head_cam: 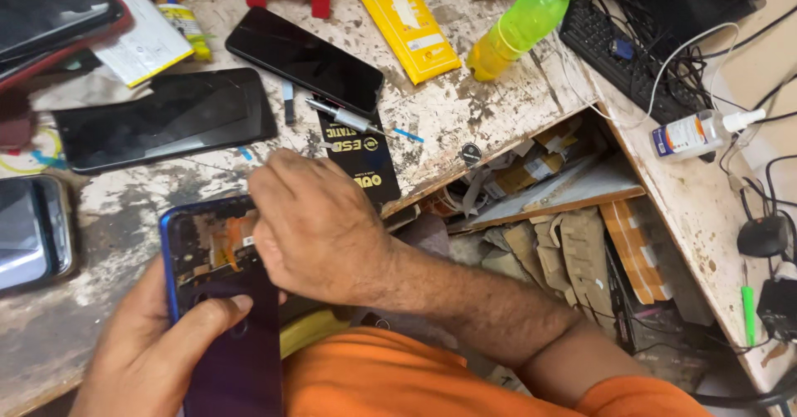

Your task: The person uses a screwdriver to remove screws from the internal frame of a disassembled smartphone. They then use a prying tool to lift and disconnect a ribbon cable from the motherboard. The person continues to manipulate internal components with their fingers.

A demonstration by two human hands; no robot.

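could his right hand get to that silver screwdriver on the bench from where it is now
Probably yes. The right hand is over the open blue phone, and the screwdriver lies on the bench just beyond its knuckles, on a black mat, with nothing between. The hand may already hold something; its fingers are hidden.

A long yellow package (403, 20) lies at the top of the bench, a black antistatic bag (363, 158) below it. Dark phone screens (304, 58) (162, 120) lie to the left, and a white-and-blue labelled bottle (689, 133) rests at right.
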